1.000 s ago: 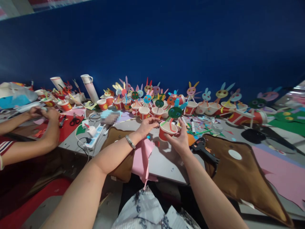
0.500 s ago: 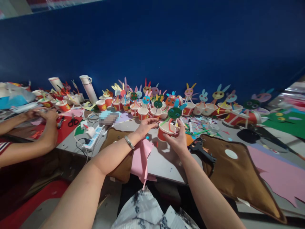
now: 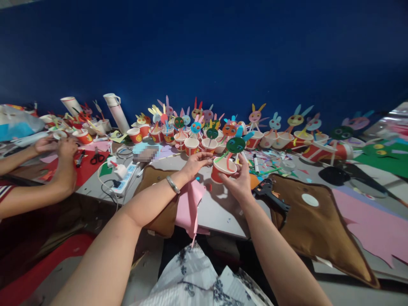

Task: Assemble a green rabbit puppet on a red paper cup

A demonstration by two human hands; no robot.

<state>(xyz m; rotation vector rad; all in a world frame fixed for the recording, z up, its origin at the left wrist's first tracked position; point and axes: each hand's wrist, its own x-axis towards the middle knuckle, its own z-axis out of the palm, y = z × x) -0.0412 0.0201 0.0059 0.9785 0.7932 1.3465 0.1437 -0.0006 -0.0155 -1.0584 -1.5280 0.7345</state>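
My right hand (image 3: 239, 182) holds a red-and-white paper cup (image 3: 219, 173) above the near part of the table, thumb on the front and fingers behind it. Paper strips rise from the cup to a round green paper rabbit head (image 3: 236, 145) with blue ears. My left hand (image 3: 196, 165), a bangle on its wrist, is at the cup's left side with fingers stretched out; whether the fingertips touch the rim I cannot tell. Right of my right hand lies a black glue gun (image 3: 270, 199). Below my left hand, pink paper (image 3: 190, 204) hangs over the table edge.
Several finished-looking rabbit cups (image 3: 192, 145) line the blue partition (image 3: 204, 55). Brown cushions (image 3: 310, 221) flank me. A power strip (image 3: 126, 180), scissors (image 3: 97, 156), a marker (image 3: 256, 163) and paper scraps lie about. At left, a co-worker's hands (image 3: 65, 148) handle something pale.
The view has tilted a little. My right hand still holds the cup, and the rabbit head leans slightly further right. The co-worker's hands have shifted slightly.
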